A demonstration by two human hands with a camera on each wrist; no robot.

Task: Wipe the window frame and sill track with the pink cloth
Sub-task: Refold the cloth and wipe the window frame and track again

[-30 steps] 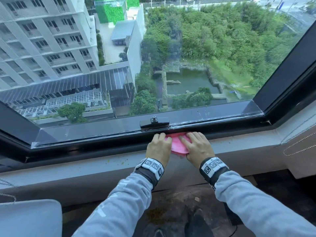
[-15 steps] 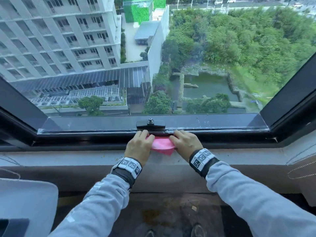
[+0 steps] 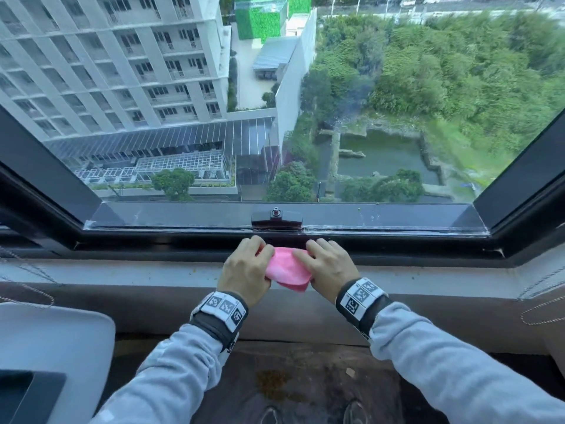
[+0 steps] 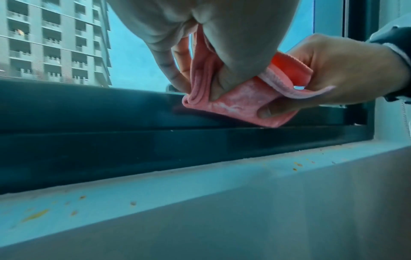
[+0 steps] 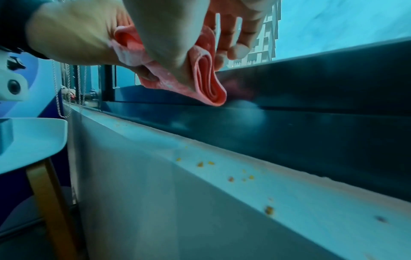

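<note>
two hands pinching one pink cloth (image 3: pixel 286 269) right now, left hand (image 3: pixel 246 269) and right hand (image 3: pixel 328 267) each clamping an end between thumb and curled fingers. holding it folded into layers, hovering just near of the dark window frame (image 3: pixel 183 240), right below the latch (image 3: pixel 276 218), bottom fold maybe brushing the frame edge, hard to tell. guessing soft, light and floppy, so probably bunching and slipping unless gripped across the folded stack rather than by a loose corner. head view showing only knuckles and a pink wedge. left wrist view exposing the thumb tip (image 4: pixel 264 111) pressing the underside. right wrist view revealing the rolled layers (image 5: pixel 209 88) edge-on, plus yellow crumbs (image 5: pixel 231 178) sitting on the pale sill (image 5: pixel 289 193).
</note>
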